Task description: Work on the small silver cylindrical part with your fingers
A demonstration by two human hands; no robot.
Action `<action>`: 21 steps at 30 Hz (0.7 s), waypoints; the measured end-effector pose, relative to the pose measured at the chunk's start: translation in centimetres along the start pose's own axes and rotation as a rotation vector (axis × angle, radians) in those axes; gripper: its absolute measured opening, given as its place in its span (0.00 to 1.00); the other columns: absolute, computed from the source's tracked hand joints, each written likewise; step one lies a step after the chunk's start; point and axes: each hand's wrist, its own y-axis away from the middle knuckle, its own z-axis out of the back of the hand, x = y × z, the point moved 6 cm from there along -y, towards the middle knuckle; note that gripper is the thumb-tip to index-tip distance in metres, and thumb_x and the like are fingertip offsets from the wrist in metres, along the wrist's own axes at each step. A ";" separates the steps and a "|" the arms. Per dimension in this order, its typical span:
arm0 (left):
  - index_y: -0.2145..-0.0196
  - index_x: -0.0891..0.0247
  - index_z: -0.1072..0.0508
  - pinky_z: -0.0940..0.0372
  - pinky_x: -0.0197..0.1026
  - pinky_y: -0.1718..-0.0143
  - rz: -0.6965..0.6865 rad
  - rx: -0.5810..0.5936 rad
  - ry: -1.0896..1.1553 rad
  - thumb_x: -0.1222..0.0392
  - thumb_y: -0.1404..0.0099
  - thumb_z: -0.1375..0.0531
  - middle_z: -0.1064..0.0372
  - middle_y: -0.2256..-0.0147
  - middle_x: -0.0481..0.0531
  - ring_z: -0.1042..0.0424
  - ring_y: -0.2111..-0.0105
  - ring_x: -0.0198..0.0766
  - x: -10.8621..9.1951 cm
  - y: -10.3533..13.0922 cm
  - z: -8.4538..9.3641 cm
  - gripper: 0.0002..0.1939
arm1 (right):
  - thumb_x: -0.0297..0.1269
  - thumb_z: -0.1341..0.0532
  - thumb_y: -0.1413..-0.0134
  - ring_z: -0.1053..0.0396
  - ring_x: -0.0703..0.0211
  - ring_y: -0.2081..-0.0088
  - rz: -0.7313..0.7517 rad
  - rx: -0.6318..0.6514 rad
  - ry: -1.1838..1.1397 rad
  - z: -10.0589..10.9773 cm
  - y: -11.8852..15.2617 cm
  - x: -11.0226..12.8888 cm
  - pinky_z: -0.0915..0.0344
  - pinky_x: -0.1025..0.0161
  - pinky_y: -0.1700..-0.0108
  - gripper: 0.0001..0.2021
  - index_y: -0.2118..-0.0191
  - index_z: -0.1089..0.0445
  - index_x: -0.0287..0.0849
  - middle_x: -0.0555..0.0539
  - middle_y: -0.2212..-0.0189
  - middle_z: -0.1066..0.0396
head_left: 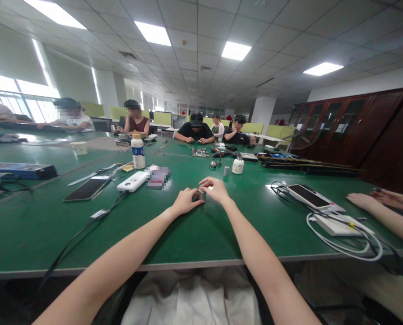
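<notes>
forearms (128, 255) lead to an upright metal cylinder (202, 195), long axis vertical.

Back from the middle of the green tabletop's (194, 241) near edge, the left hand (184, 201) has its fingers around a small metal cylinder (201, 195) standing upright; the right hand's (217, 189) fingers curl at its top. Toward the far edge, a second metal cylinder (226, 171) stands near a white jar (237, 166). A white device (132, 181) and dark phone (88, 188) lie leftward; a co-worker's hand (361, 201) rests toward the right edge.
</notes>
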 end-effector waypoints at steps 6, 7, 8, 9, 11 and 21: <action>0.55 0.60 0.26 0.36 0.47 0.56 0.000 0.002 0.002 0.49 0.38 0.37 0.22 0.59 0.53 0.29 0.57 0.50 0.1 0.0 -0.1 0.17 | 0.35 0.31 0.51 0.24 0.57 0.67 -0.059 -0.066 0.093 0.0 0.3 0.2 0.31 0.63 0.61 0.06 0.64 0.24 0.48 0.53 0.74 0.22; 0.55 0.60 0.26 0.36 0.47 0.56 0.001 0.002 0.002 0.49 0.38 0.37 0.22 0.59 0.53 0.29 0.57 0.50 0.1 0.0 -0.1 0.16 | 0.36 0.31 0.50 0.24 0.57 0.68 -0.064 -0.073 0.102 0.1 0.3 0.2 0.31 0.63 0.62 0.06 0.64 0.24 0.48 0.53 0.74 0.22; 0.55 0.60 0.26 0.36 0.47 0.56 0.002 0.002 0.002 0.49 0.38 0.37 0.22 0.60 0.53 0.28 0.57 0.49 0.1 0.0 -0.1 0.16 | 0.37 0.31 0.50 0.25 0.58 0.68 -0.067 -0.077 0.110 0.1 0.4 0.2 0.32 0.64 0.63 0.06 0.64 0.24 0.48 0.53 0.74 0.23; 0.55 0.59 0.26 0.36 0.47 0.56 0.002 0.001 0.002 0.49 0.38 0.37 0.22 0.60 0.53 0.28 0.58 0.49 0.1 0.0 -0.1 0.16 | 0.38 0.31 0.50 0.25 0.58 0.68 -0.068 -0.080 0.116 0.1 0.4 0.3 0.32 0.64 0.63 0.07 0.64 0.24 0.48 0.53 0.74 0.23; 0.56 0.59 0.26 0.36 0.47 0.56 0.002 0.000 0.001 0.49 0.37 0.37 0.22 0.60 0.53 0.29 0.58 0.49 0.0 0.0 0.0 0.16 | 0.39 0.31 0.51 0.25 0.58 0.68 -0.067 -0.080 0.126 0.2 0.5 0.4 0.32 0.64 0.63 0.07 0.63 0.24 0.49 0.53 0.73 0.23; 0.55 0.60 0.26 0.35 0.47 0.56 0.000 -0.001 0.010 0.50 0.37 0.37 0.23 0.60 0.54 0.28 0.57 0.50 0.0 0.1 0.1 0.16 | 0.28 0.35 0.52 0.24 0.58 0.65 -0.004 -0.010 0.117 -0.1 0.2 0.6 0.30 0.63 0.59 0.13 0.60 0.25 0.50 0.54 0.70 0.21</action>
